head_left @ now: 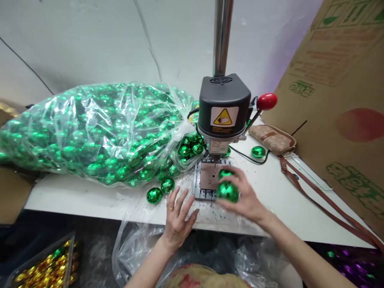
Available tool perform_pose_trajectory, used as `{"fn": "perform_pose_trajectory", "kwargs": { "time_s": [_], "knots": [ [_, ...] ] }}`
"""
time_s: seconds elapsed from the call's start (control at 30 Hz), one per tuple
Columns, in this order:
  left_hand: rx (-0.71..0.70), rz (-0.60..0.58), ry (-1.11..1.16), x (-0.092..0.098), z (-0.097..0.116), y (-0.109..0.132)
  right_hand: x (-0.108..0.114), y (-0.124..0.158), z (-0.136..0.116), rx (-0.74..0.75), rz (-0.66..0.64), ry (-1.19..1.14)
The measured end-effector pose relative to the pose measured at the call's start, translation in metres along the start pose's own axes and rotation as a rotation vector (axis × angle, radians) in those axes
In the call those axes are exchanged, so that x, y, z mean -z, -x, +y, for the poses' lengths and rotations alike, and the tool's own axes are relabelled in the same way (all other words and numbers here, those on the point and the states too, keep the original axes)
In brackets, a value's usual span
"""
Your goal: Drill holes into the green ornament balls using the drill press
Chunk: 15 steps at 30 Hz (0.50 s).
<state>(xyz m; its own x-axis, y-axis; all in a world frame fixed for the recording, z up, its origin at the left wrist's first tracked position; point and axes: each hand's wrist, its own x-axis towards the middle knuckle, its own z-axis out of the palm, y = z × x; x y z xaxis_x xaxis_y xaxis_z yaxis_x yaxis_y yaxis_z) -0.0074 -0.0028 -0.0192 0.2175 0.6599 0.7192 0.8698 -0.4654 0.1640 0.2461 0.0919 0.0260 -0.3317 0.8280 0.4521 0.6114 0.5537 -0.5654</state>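
Note:
A small bench drill press (223, 110) stands on the white table (90, 198). My right hand (244, 196) is closed around two shiny green faceted balls (227, 191) beside the drill's metal base plate (208, 176). My left hand (178, 218) rests open on the table edge, fingers spread, holding nothing. Two loose green balls (160, 191) lie just left of its fingertips. A large clear plastic bag of green balls (90, 128) lies on its side to the left, with balls spilling from its mouth by the drill.
The drill's red lever knob (266, 101) sticks out to the right. A brown purse (273, 139) with long straps and a single green ball (258, 151) lie right of the drill. Cardboard (339, 100) leans at right. A tray of gold balls (48, 268) sits lower left.

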Motion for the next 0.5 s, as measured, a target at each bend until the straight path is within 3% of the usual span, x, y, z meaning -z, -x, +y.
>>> {"fn": "perform_pose_trajectory", "kwargs": {
  "time_s": [0.07,0.13,0.27,0.33,0.4,0.5],
  "knots": [
    [0.038,0.051,-0.111,0.007,-0.009,0.008,-0.023,0.01,-0.038,0.292,-0.128,-0.064],
    [0.113,0.079,-0.213,0.014,-0.021,0.016,-0.052,0.005,-0.061,0.468,-0.192,-0.057],
    [0.33,-0.017,-0.285,0.019,-0.05,0.026,-0.114,-0.022,-0.072,0.442,-0.18,0.0],
    [0.38,-0.084,-0.26,0.019,-0.061,0.029,-0.134,-0.031,-0.072,0.43,-0.171,0.036],
    [0.392,-0.122,-0.252,0.017,-0.067,0.03,-0.14,-0.03,-0.074,0.428,-0.144,0.073],
    [0.401,-0.133,-0.284,0.012,-0.062,0.029,-0.122,-0.017,-0.069,0.472,-0.073,0.104]
  ]
}}
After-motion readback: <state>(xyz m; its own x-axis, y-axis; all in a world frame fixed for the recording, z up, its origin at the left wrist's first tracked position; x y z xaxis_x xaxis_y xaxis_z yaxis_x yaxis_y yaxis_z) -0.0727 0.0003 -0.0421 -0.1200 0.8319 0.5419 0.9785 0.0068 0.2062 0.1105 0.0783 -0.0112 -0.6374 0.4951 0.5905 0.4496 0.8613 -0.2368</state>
